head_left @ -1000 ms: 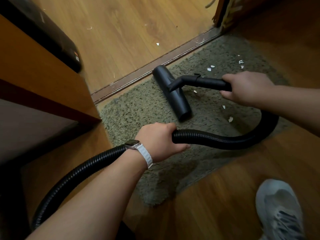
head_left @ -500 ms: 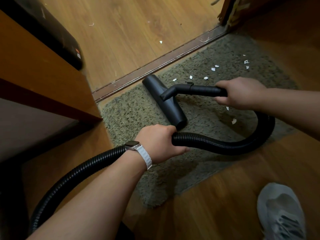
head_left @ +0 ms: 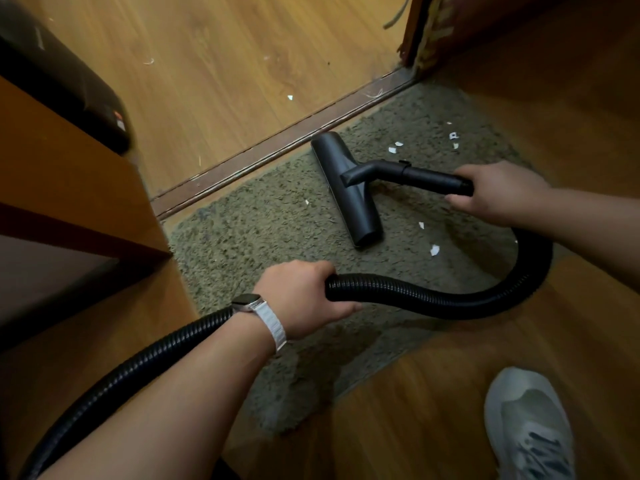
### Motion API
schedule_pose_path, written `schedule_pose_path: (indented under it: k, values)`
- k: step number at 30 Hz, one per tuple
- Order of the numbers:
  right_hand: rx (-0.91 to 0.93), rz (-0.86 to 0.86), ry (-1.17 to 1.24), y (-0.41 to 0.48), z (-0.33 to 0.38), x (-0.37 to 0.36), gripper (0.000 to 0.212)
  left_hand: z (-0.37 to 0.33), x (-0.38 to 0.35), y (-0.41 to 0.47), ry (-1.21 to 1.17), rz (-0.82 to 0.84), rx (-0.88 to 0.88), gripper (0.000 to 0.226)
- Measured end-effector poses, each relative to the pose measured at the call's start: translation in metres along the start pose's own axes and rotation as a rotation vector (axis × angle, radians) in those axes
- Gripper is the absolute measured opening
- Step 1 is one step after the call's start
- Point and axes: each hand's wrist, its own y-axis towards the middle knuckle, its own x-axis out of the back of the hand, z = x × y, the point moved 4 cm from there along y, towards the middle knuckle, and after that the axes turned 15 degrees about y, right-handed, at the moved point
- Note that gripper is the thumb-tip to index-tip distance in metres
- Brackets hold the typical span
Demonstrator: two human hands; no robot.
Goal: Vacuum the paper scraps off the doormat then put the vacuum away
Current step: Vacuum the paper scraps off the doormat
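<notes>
Head cam: right hand [head_left: 498,192] grips the black plastic wand [head_left: 429,176], left hand [head_left: 301,299] grips the ribbed black hose [head_left: 415,296]. The flat black nozzle [head_left: 346,188] sits on the shaggy grey-green doormat [head_left: 259,230], with the white paper scraps [head_left: 434,250] mostly to its right. I'd drag it that way slowly and keep it flat.

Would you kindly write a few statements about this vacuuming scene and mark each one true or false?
1. The nozzle rests on the doormat. True.
2. The right hand grips the vacuum's rigid tube. True.
3. The left hand lies flat on the doormat. False: it grips the ribbed hose.
4. The doormat is clean. False: paper scraps lie on it on both sides of the nozzle.
5. A watch sits on the left wrist. True.
</notes>
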Motion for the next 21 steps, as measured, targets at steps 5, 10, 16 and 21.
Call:
schedule_pose_path:
  k: [5, 10, 16, 21]
  values:
    - [0.028, -0.02, -0.006, -0.002, 0.004, 0.0, 0.033, 0.0, 0.001, 0.001, -0.004, -0.008, -0.001, 0.056]
    - [0.12, -0.05, -0.084, 0.003, 0.027, 0.002, 0.029, 0.004, 0.001, 0.0, -0.01, -0.027, 0.019, 0.057]
    - [0.256, -0.012, -0.148, 0.009, 0.061, -0.009, 0.024, 0.009, 0.004, -0.005, 0.001, -0.025, 0.015, 0.054]
    - [0.372, -0.021, -0.227, 0.01, 0.085, -0.019, 0.026, 0.014, 0.003, -0.008, 0.015, -0.021, 0.027, 0.054]
